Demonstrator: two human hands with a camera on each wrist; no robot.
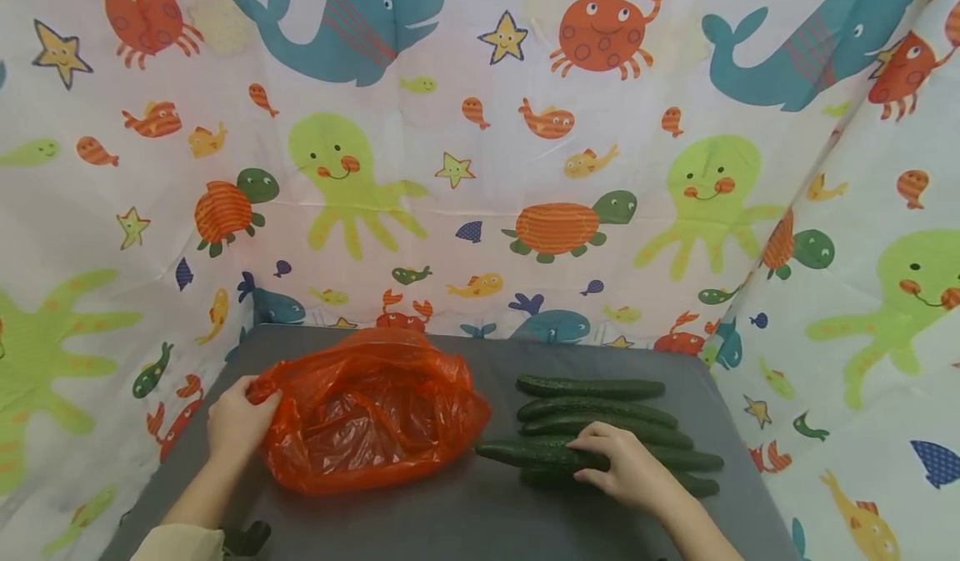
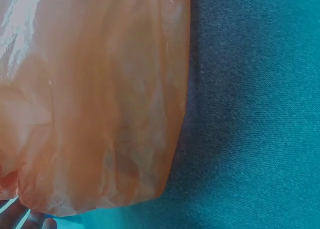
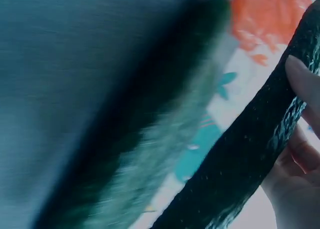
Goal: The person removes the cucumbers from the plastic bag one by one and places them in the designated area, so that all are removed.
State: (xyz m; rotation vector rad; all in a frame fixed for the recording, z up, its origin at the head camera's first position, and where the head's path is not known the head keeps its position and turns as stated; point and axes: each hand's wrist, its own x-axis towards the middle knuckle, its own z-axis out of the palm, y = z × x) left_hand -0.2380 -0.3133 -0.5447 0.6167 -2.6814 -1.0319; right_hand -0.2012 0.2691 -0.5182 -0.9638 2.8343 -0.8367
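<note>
My left hand (image 1: 238, 423) grips the left rim of a thin orange-red plastic bag (image 1: 330, 471), whose mouth gapes on the grey table. In the left wrist view the bag's side (image 2: 110, 114) fills much of the picture, with a few fingers (image 2: 35, 220) at the lower left corner. On the right, my right hand (image 1: 618, 461) pinches a dark green cucumber (image 1: 517, 453) between thumb and fingers, above others in a row. The right wrist view shows this held cucumber (image 3: 240, 144) tilted, with a second cucumber (image 3: 150, 134) blurred beside it.
Several cucumbers (image 1: 592, 388) lie roughly side by side at the table's right. A dark object (image 1: 251, 538), partly hidden, is by the left sleeve (image 1: 180, 543). Curtains printed with sea animals (image 1: 480, 186) enclose the grey table (image 1: 420, 528) at the back and sides.
</note>
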